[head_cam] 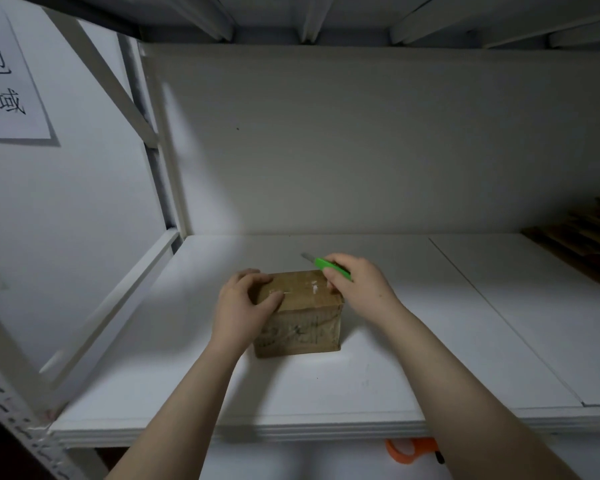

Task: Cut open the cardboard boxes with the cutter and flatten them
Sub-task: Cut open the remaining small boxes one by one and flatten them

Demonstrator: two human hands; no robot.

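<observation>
Item one: cardboard box (300, 327), small, brown and closed, standing on the white shelf (361, 382) a little left of the middle and set back from the front edge. I note pale scuffs on its top and dark, smeared writing on the face turned toward me, which I cannot read. Item two: left grip (243, 303), closed on the box, with fingers curled over the top left edge and the thumb lying on the top. Item three: right grip (359, 284), wrapped around the green cutter (326, 264) and held over the box's far right corner, with one fingertip down on the top. The cutter's grey blade is slid out and points away and to the left, past the far edge of the box. I cannot tell whether the blade touches the cardboard. Item four: stack of flattened cardboard (582, 233), dark and in shadow, lying at the far right of the shelf, well apart from the box. Item five: orange scissor handles (409, 450), showing below the shelf's front edge, right of centre. Item six: white paper sign (11, 81) with large black characters, fixed to the wall on the left. Item seven: white back panel (361, 143), plain, behind the shelf, beside the rack's left upright (160, 150).
</observation>
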